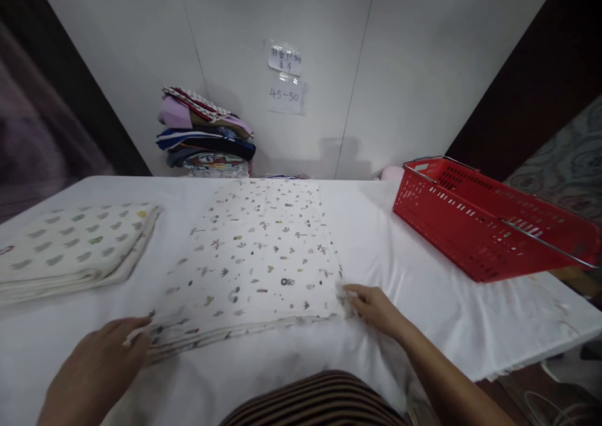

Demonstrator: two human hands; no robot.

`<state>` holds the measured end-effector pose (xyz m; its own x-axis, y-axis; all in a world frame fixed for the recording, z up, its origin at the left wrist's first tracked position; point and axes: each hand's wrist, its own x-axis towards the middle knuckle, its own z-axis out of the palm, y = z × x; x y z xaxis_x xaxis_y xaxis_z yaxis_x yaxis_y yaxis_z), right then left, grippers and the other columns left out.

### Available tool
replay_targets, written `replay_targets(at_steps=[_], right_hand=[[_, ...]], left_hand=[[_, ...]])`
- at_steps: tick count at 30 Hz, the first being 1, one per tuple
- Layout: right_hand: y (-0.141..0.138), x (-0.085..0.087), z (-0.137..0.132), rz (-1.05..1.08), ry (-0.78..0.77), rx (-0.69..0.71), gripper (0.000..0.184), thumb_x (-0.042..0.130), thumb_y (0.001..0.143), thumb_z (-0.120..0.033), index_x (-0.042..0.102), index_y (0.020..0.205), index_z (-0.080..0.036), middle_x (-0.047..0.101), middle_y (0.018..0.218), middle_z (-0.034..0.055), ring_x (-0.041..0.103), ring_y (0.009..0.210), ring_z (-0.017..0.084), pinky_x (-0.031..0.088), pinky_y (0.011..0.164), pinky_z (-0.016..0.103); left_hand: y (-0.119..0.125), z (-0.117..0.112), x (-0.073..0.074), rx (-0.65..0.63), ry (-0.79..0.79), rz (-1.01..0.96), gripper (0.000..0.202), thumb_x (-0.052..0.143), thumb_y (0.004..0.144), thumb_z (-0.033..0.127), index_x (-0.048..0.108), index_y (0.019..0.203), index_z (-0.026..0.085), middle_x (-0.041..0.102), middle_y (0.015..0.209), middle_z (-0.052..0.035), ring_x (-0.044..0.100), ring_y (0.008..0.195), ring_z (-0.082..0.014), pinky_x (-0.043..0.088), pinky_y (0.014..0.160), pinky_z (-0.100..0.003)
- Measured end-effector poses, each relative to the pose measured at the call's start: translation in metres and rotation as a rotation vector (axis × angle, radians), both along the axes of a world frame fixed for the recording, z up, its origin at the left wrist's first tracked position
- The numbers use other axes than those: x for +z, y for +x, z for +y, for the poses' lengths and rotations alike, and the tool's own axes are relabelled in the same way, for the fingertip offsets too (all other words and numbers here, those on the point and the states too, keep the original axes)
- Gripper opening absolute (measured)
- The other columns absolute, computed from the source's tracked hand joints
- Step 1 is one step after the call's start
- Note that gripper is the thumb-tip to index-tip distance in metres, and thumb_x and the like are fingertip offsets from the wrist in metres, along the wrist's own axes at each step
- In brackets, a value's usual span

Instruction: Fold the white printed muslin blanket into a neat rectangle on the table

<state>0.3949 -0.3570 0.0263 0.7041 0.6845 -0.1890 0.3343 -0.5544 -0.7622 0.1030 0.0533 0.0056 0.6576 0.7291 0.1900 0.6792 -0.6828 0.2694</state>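
A white cloth with small printed figures [263, 256] lies folded in layers and spread flat on the table in front of me. At its near left corner, my left hand [101, 363] has thumb and fingers closed on the layered edge. My right hand [374, 307] pinches the near right corner. Left of this cloth rests a thick folded white cloth with rows of grey, green and yellow shapes [79, 238], touched by neither hand.
A red plastic basket [475, 225] with metal handles stands on the right of the white-covered table [367, 250]. Behind the table's far edge rises a pile of folded fabrics [207, 134]. Two paper notes [285, 93] are taped to the pale wall.
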Motion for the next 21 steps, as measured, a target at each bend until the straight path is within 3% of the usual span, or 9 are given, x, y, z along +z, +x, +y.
replay_targets(at_steps=[3,5,8,11,15,21], right_hand=[[0.030,0.003,0.016,0.008,0.092,-0.084,0.032,0.046,0.083,-0.034,0.066,0.100,-0.016,0.057,0.060,-0.0009,0.051,0.049,0.011,0.040,0.051,0.022],[0.053,0.001,0.032,-0.006,0.121,-0.127,0.025,0.047,0.079,-0.030,0.067,0.085,-0.016,0.058,0.063,-0.0007,0.052,0.048,0.010,0.040,0.049,0.020],[0.087,-0.004,0.061,-0.033,0.088,-0.175,0.018,0.049,0.074,-0.023,0.065,0.075,-0.016,0.059,0.062,-0.0014,0.052,0.048,0.009,0.037,0.047,0.019],[0.111,-0.010,0.088,-0.101,0.011,-0.200,0.018,0.049,0.072,-0.019,0.067,0.074,-0.016,0.061,0.060,-0.0010,0.054,0.052,0.010,0.037,0.051,0.019],[0.130,-0.016,0.113,-0.152,-0.016,-0.228,0.019,0.050,0.070,-0.016,0.069,0.072,-0.015,0.066,0.067,0.0020,0.057,0.065,0.012,0.037,0.058,0.019],[0.145,-0.023,0.127,-0.144,-0.042,-0.221,0.019,0.050,0.067,-0.014,0.070,0.067,-0.013,0.065,0.063,0.0031,0.055,0.062,0.012,0.035,0.055,0.020]], left_hand=[[0.039,-0.026,0.028,-0.072,0.033,0.078,0.034,0.042,0.073,0.041,0.064,0.089,0.021,0.066,0.097,-0.0059,0.058,0.093,-0.0275,0.046,0.083,-0.041],[0.069,-0.051,0.042,-0.123,-0.050,0.106,0.034,0.041,0.076,0.042,0.062,0.093,0.021,0.065,0.099,-0.0049,0.059,0.087,-0.0236,0.047,0.075,-0.035],[0.115,-0.093,0.053,-0.321,-0.165,0.154,0.030,0.037,0.082,0.036,0.061,0.091,0.021,0.063,0.098,-0.0039,0.058,0.084,-0.0183,0.044,0.071,-0.029],[0.158,-0.131,0.055,-0.534,-0.232,0.157,0.026,0.036,0.084,0.030,0.061,0.086,0.021,0.062,0.094,-0.0023,0.057,0.082,-0.0156,0.041,0.071,-0.027],[0.214,-0.162,0.049,-0.684,-0.273,0.148,0.023,0.039,0.083,0.026,0.061,0.079,0.021,0.062,0.088,-0.0016,0.057,0.081,-0.0151,0.040,0.070,-0.026],[0.295,-0.185,0.033,-0.647,-0.279,0.153,0.020,0.043,0.081,0.029,0.061,0.077,0.020,0.063,0.091,-0.0043,0.058,0.083,-0.0167,0.040,0.069,-0.027]])
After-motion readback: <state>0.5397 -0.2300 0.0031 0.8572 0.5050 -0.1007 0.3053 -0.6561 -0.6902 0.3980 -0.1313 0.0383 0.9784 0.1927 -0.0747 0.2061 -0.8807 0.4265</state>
